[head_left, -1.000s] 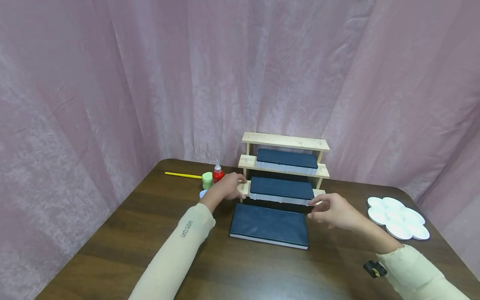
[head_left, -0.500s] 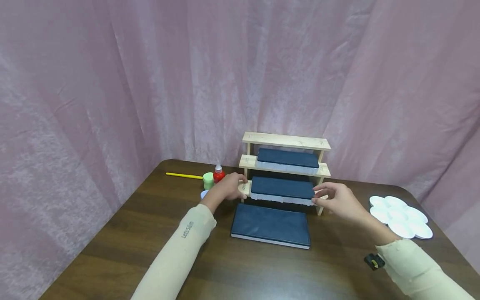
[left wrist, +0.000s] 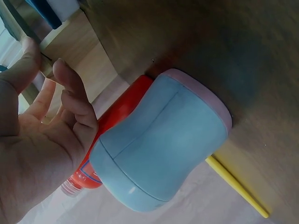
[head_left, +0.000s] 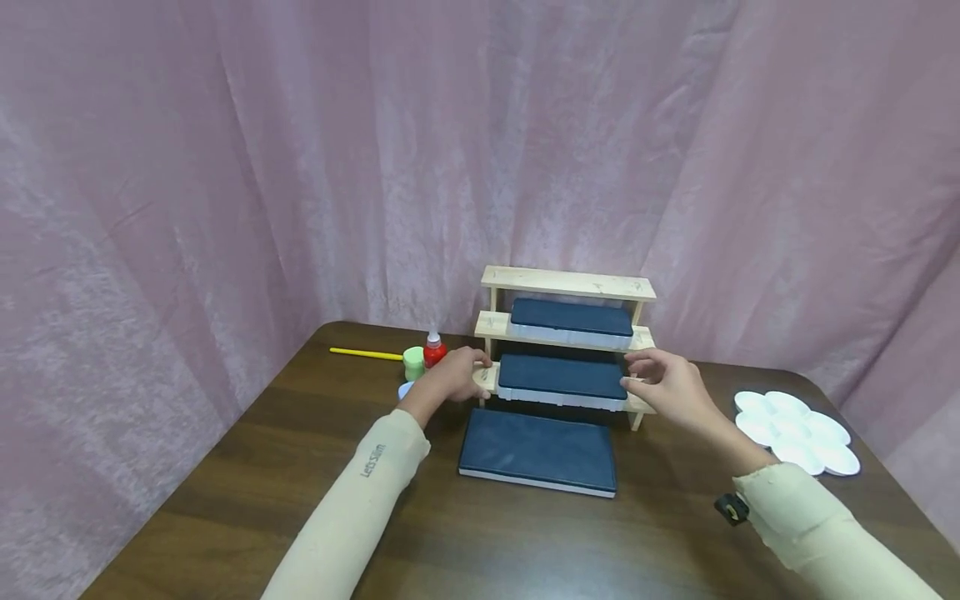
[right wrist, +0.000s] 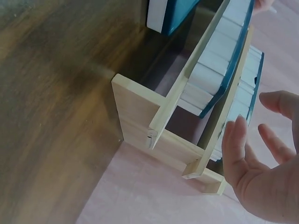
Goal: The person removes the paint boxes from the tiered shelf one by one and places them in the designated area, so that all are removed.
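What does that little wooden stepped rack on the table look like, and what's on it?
The wooden rack is pale, unfinished-looking wood with three stepped shelves, standing upright at the back of the dark table. The top shelf is bare; the middle and lowest each carry a dark blue case. The left hand touches the lowest shelf's left end; the right hand is at its right end.

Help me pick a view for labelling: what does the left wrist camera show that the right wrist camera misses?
Only the left wrist view shows the blue jar, the red bottle behind it and the yellow stick. Only the right wrist view shows the dark blue cases on their shelves. Both show the wooden rack and the brown table.
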`<state>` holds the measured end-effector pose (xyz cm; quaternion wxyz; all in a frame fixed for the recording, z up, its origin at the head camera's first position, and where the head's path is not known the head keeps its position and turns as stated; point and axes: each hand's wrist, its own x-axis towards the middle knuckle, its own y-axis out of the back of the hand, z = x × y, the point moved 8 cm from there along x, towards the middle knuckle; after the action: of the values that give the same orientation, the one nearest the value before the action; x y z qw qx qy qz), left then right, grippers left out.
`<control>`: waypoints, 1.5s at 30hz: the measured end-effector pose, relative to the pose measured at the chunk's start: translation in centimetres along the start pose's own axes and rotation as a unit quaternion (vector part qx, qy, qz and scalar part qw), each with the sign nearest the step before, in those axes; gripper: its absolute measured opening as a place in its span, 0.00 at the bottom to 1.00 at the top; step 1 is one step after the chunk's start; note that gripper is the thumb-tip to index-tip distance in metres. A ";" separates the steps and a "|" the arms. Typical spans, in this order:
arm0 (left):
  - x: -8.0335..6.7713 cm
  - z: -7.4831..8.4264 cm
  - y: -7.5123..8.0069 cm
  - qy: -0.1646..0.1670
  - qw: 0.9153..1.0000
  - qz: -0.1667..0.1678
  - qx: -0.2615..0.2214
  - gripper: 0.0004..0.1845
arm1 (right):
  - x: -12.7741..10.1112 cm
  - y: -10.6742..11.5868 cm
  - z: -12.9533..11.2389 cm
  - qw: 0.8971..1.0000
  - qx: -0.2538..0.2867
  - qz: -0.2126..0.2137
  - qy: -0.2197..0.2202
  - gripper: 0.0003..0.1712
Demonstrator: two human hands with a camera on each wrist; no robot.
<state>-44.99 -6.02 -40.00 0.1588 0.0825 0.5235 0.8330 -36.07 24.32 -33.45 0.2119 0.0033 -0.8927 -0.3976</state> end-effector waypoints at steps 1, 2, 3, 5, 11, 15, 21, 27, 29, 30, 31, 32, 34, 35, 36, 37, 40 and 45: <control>0.0 -0.1 0.0 0.001 1.000 0.001 -0.002 0.30 | 0.2 0.0 0.0 1.000 0.001 0.007 0.003 0.20; 0.1 -0.2 0.1 0.002 1.000 0.002 -0.004 0.30 | 0.4 0.0 0.0 1.000 0.001 0.013 0.004 0.20; 0.1 -0.3 0.1 0.002 1.000 0.002 -0.004 0.30 | 0.6 -0.1 0.0 1.000 0.000 0.017 0.005 0.20; 0.1 -0.5 0.1 0.004 1.000 0.002 -0.007 0.30 | 0.9 -0.2 0.0 1.000 0.001 0.026 0.005 0.22; 0.0 -0.8 0.2 0.007 1.000 0.006 -0.007 0.30 | 1.7 -0.6 -0.2 0.999 -0.015 0.046 0.009 0.27; 0.0 -0.7 0.3 0.006 1.000 0.008 -0.012 0.30 | 2.2 -0.6 -0.1 0.998 -0.028 0.061 0.006 0.28; -0.2 -0.6 0.3 0.006 1.000 0.005 -0.015 0.30 | 2.7 -0.9 -0.1 0.997 -0.022 0.068 0.000 0.29; -0.3 -0.6 0.2 0.006 1.000 0.003 -0.020 0.30 | 3.2 -1.2 0.1 0.997 -0.023 0.075 -0.006 0.29; -0.4 -0.5 0.3 0.006 1.000 0.004 -0.021 0.30 | 3.4 -1.2 0.2 0.997 -0.026 0.075 -0.010 0.29; -0.4 -0.5 0.4 0.007 1.000 0.005 -0.021 0.30 | 3.5 -1.2 0.2 0.997 -0.026 0.074 -0.013 0.30; -0.5 -0.5 0.4 0.008 1.000 0.005 -0.021 0.30 | 3.6 -1.2 0.3 0.997 -0.027 0.073 -0.016 0.30; -0.6 -0.5 0.5 0.009 1.000 0.004 -0.022 0.30 | 3.8 -1.3 0.3 0.997 -0.027 0.071 -0.019 0.31; -0.6 -0.5 0.5 0.010 1.000 0.004 -0.023 0.30 | 4.0 -1.3 0.3 0.997 -0.027 0.066 -0.023 0.32; -0.6 -0.5 0.5 0.012 1.000 0.003 -0.023 0.30 | 4.2 -1.3 0.3 0.997 -0.026 0.064 -0.023 0.32; -0.6 -0.6 0.5 0.012 1.000 0.003 -0.024 0.31 | 4.3 -1.3 0.4 0.998 -0.026 0.060 -0.023 0.33; -0.6 -0.6 0.5 0.012 1.000 0.003 -0.024 0.31 | 4.5 -1.4 0.4 0.998 -0.025 0.056 -0.022 0.33; -0.6 -0.7 0.4 0.012 1.000 0.004 -0.026 0.31 | 4.8 -1.7 0.4 0.999 -0.022 0.044 -0.018 0.33; -0.6 -0.7 0.1 0.010 1.000 0.003 -0.024 0.30 | 4.8 -2.0 0.6 0.999 -0.018 0.035 -0.017 0.32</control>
<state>-44.64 -6.85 -40.21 0.1527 0.0717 0.5044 0.8468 -41.03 22.51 -33.43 0.2103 -0.0388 -0.8886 -0.4057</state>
